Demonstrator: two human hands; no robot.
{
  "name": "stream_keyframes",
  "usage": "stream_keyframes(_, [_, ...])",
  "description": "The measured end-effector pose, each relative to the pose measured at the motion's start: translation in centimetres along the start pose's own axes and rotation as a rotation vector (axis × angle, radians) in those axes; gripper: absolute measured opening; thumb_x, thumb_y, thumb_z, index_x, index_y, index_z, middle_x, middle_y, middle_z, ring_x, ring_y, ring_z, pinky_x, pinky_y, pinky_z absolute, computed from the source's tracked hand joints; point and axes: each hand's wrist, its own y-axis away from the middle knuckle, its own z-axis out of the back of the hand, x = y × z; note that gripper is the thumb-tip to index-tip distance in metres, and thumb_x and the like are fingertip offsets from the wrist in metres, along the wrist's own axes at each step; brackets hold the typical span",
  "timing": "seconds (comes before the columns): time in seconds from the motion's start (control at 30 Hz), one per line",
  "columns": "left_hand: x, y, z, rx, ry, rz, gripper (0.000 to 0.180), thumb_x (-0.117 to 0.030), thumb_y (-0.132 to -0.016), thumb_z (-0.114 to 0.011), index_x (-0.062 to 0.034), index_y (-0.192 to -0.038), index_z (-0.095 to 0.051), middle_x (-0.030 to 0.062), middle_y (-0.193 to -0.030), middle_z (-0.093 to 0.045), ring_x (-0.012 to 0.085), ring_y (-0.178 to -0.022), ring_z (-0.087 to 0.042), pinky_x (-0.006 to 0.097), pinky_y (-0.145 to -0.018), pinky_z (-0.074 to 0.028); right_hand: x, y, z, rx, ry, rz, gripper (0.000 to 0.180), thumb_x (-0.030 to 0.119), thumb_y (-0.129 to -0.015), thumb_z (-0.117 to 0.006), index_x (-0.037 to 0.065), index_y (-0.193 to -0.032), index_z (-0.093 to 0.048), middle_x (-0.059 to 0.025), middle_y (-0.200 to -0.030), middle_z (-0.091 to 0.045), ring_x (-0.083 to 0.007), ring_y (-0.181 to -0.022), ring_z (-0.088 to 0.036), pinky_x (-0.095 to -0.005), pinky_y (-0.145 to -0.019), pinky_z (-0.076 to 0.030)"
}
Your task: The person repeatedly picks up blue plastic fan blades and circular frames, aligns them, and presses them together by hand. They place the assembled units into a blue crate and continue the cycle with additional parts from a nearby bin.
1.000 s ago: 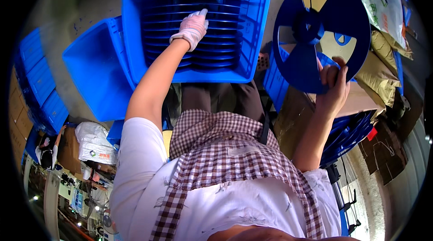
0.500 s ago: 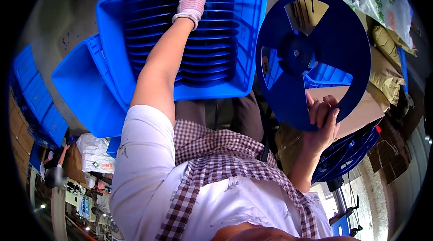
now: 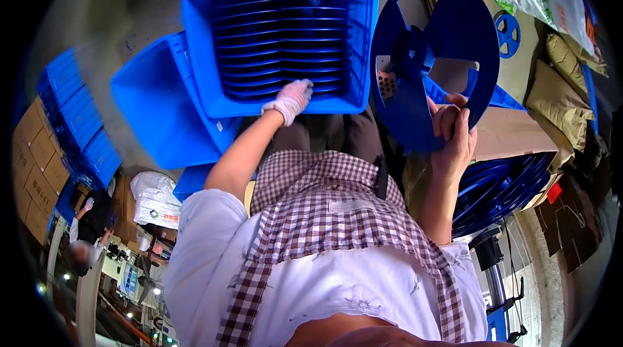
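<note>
A large dark blue plastic reel [image 3: 464,29] with wide cut-outs stands on edge to the right, its flange facing me. My bare right hand [image 3: 452,133] grips its lower rim, thumb and fingers on either side. Left of it, a blue plastic bin [image 3: 198,55] holds several dark blue reels [image 3: 282,38] stacked in a row on edge. My gloved left hand [image 3: 292,100] is at the bin's near side, over the rim by the nearest reels. Its fingers are curled together; what they press on is hidden.
Another blue bin [image 3: 152,103] leans at the left. A cardboard box [image 3: 513,129] and more blue reels [image 3: 500,191] lie at the right, near tan sacks [image 3: 555,97]. A smaller blue reel [image 3: 508,35] rests behind. A person [image 3: 97,217] is far left.
My left hand has moved from the far end of the reel row back to the bin's near rim. My right hand keeps hold of the large reel, which has turned slightly.
</note>
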Motion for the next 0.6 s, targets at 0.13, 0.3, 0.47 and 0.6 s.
stream_keyframes(0.13, [-2.1, 2.5, -1.5, -0.02, 0.363, 0.254, 0.044, -0.042, -0.091, -0.055, -0.0126, -0.123, -0.057, 0.0155, -0.117, -0.063, 0.0357, -0.108, -0.059, 0.039, -0.091, -0.047, 0.0, -0.6, -1.0, 0.063, -0.094, -0.015, 0.038, 0.032, -0.102, -0.04, -0.002, -0.113, -0.052, 0.0029, -0.061, -0.032, -0.01, -0.06, -0.038, -0.0411, -0.097, -0.042])
stream_keyframes(0.3, [-10.6, 0.8, 4.6, 0.134, 1.447, 0.298, 0.059, -0.046, -0.094, -0.052, -0.0039, -0.134, -0.044, 0.0161, -0.11, -0.064, 0.0277, -0.114, -0.057, 0.039, -0.099, -0.044, 1.5, -1.9, -0.6, 0.043, -0.293, 0.031, 0.05, 0.035, -0.101, -0.04, -0.002, -0.136, -0.038, 0.0018, -0.064, -0.033, -0.0118, -0.061, -0.039, -0.0411, -0.089, -0.048])
stream_keyframes(0.47, [-14.6, -3.8, 6.1, 0.331, 1.784, 0.035, 0.029, -0.022, -0.092, -0.061, -0.0083, -0.117, -0.055, 0.0102, -0.102, -0.068, 0.0244, -0.089, -0.068, 0.04, -0.085, -0.054, -1.3, 0.5, 3.9, 0.042, -0.553, 0.178, 0.053, 0.042, -0.1, -0.042, 0.001, -0.133, -0.042, 0.0034, -0.059, -0.028, -0.0112, -0.058, -0.034, -0.0506, -0.097, -0.042])
stream_keyframes(0.6, [-16.1, -5.4, 6.8, 0.404, 1.826, 0.03, 0.014, -0.016, -0.095, -0.054, -0.0079, -0.106, -0.058, 0.0069, -0.091, -0.067, 0.0222, -0.077, -0.068, 0.04, -0.08, -0.055, -3.6, 3.6, 6.3, 0.05, -0.654, 0.342, 0.07, 0.061, -0.095, -0.035, 0.008, -0.14, -0.04, 0.0029, -0.061, -0.034, -0.0133, -0.062, -0.039, -0.0512, -0.098, -0.041])
